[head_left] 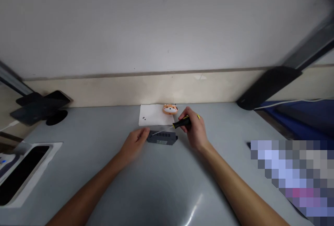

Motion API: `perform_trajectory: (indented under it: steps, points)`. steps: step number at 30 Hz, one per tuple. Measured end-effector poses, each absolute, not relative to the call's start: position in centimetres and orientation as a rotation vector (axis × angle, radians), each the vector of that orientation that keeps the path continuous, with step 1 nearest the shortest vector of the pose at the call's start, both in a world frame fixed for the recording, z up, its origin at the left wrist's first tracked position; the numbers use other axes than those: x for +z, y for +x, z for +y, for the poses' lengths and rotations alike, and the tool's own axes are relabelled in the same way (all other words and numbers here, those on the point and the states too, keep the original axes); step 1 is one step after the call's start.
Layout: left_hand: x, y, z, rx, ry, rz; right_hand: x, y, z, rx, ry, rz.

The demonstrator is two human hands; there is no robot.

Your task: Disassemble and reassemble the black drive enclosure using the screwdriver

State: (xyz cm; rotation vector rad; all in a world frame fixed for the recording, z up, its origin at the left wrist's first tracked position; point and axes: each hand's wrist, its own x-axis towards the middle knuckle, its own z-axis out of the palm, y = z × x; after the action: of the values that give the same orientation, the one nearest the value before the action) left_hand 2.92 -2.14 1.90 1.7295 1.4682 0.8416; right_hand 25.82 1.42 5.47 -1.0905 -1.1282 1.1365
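A dark grey box-shaped device (167,139) with a row of slots and a pale label lies on the grey table. My left hand (137,139) is closed at its left end, thumb and fingers holding it. In my right hand (194,128) is a screwdriver (181,123) with a black and yellow handle, gripped from above. The thin shaft slants down to the left, and its tip is at the device's left end near my left fingers. Whether the tip sits in a screw is too small to tell.
Behind the device lies a white sheet (153,114) with several tiny dark pieces (144,118) and an orange animal-faced case (170,109). A phone-like black slab (23,173) is at left, a dark stand (56,117) behind it. A black cylinder (268,86) stands back right; a blurred-out screen (300,177) is at right.
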Motion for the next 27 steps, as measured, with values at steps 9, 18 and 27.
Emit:
perform_trajectory:
  steps: [9, 18, 27]
  points:
    - [1.6, 3.1, -2.4, 0.978, 1.778, 1.387, 4.8, 25.9, 1.7, 1.182, -1.115, -1.112]
    - [1.7, 2.8, -3.5, 1.077, 2.238, 1.236, 4.6, 26.1, 1.8, 1.197, -1.092, -1.109]
    - [2.0, 2.2, -2.6, 1.259, 2.626, 1.064, 4.8, 26.5, 1.9, 1.220, -1.119, -1.122]
